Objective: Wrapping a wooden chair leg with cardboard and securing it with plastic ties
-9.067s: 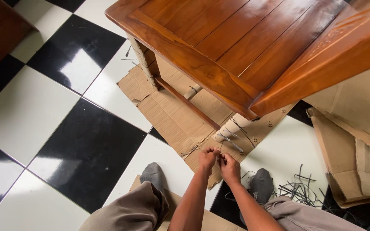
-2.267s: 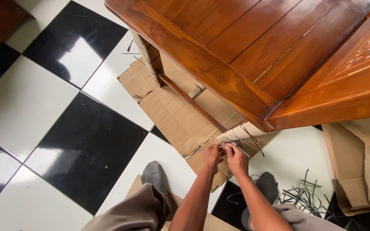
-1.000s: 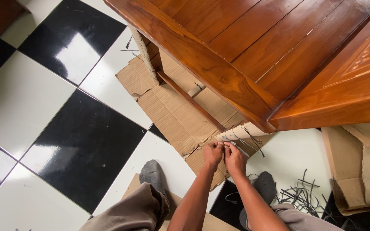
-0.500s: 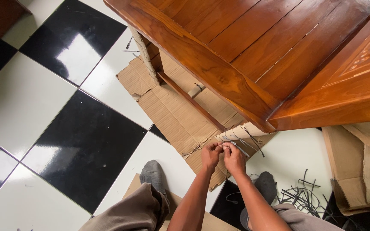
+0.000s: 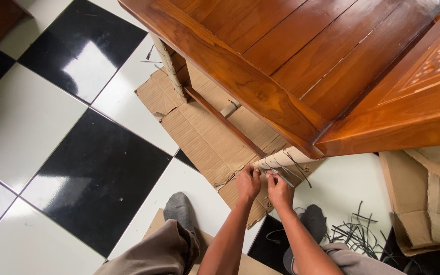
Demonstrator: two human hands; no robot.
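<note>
My left hand (image 5: pixel 248 182) has slid up to the wrapped leg (image 5: pixel 276 158). Both grips pinch a thin dark strap (image 5: pixel 281 176); my right hand (image 5: pixel 279 191) pulls it snug.

Wooden table (image 5: pixel 301 61) standing on flattened cardboard (image 5: pixel 204 137).
Both hands meet at its wrapped near leg (image 5: pixel 281 158); cut straps (image 5: pixel 357 231) lie right.

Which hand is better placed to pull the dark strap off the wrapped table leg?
Probably the right hand: its fingers lie on the thin dark plastic strap by the paper-wrapped wooden table leg. The left hand pinches beside the leg's foot.
</note>
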